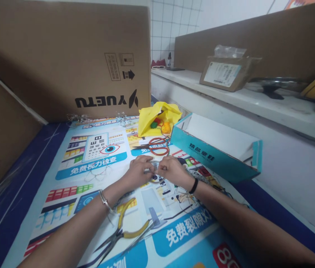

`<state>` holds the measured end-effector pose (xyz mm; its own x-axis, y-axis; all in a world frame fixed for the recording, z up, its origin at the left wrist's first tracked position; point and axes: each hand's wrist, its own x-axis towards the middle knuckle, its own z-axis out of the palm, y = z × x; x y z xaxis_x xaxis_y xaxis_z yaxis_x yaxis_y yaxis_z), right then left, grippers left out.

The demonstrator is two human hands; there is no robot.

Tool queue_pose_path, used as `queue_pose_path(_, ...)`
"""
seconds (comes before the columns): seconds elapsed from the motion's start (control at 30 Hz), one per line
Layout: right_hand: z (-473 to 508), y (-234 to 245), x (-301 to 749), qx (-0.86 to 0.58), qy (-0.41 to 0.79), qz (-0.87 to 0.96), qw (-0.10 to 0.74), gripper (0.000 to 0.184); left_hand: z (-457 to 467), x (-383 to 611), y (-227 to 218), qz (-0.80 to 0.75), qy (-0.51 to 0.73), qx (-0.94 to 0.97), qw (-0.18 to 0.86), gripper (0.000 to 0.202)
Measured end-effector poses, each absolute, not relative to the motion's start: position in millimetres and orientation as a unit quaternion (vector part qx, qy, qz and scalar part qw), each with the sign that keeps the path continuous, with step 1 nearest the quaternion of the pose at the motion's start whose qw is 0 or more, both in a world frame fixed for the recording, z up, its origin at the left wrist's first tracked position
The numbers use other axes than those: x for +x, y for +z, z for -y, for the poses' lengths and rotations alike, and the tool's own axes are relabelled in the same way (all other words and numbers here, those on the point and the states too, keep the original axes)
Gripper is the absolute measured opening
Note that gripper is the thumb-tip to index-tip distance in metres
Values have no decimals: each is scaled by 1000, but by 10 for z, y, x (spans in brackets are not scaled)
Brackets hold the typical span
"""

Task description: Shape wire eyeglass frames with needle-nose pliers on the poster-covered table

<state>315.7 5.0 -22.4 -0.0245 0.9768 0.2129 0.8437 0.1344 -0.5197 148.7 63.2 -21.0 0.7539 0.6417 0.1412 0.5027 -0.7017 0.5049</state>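
My left hand (140, 171) and my right hand (174, 171) meet over the printed sheet, fingers pinched close together. Between them is a thin, greyish ring that looks like a coil of wire (157, 181), partly hidden by the fingers. Both hands are closed on it. Yellow-handled long-nose pliers (121, 233) lie with jaws apart below my left wrist. Beyond the hands rest scissors with red handles (157, 146). Beside my right wrist is a tangle of thin wires or cords (199, 176).
A yellow bag (148, 115) with coloured yarn balls (166, 128) stands behind the scissors. To its right is an open teal box (215, 156). A large cardboard box (62, 56) walls off the back left. Bent wire pieces (98, 173) lie on the sheet. A white ledge (185, 76) runs along the right.
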Motion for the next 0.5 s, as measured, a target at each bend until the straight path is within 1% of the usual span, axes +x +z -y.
queue_pose_path(0.2, -61, -256, 3181, -643, 163, 688, 295, 18, -635, 1498, -207, -317, 165, 902, 241, 8)
queue_pose_path(0.4, -54, -245, 3215, -619, 235, 644, 383, 19, -613, 1513, -166, -286, 219, 894, 267, 14)
queue_pose_path(0.5, -42, -229, 3211, -609, 274, 620, 411, 20, -585, 1528, -146, -276, 240, 892, 266, 14)
